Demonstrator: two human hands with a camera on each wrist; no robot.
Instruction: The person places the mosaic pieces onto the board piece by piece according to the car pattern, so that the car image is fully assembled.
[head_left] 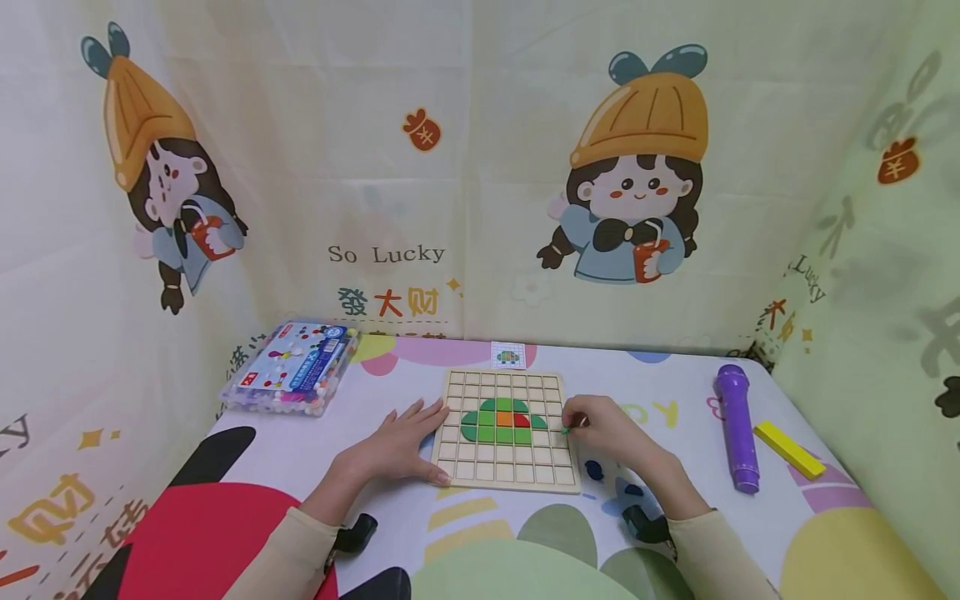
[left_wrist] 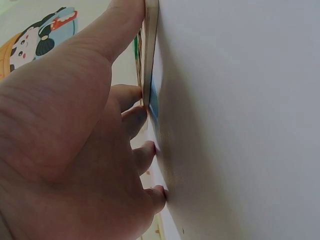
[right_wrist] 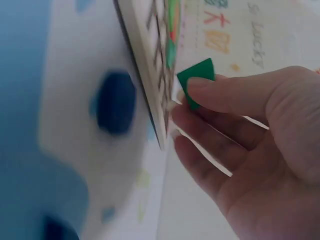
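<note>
A square wooden grid board [head_left: 465,473] lies on the table, with green, orange and red tiles [head_left: 504,422] set in its middle cells. My left hand [head_left: 397,442] rests at the board's left edge, fingers spread; in the left wrist view the thumb and fingertips touch the board's side and the tabletop. At the board's right edge, my right hand [head_left: 606,429] pinches a small green tile [right_wrist: 196,82] with one curved side between thumb and forefinger. Behind the board lies a small card [head_left: 508,356] printed with a similar coloured pattern on a grid.
A clear plastic case [head_left: 288,367] with a blue label sits at the back left. On the right lie a purple cylinder [head_left: 738,429] and a yellow bar [head_left: 790,450]. The tablecloth is printed with coloured shapes, and patterned cloth walls [head_left: 480,192] surround the table.
</note>
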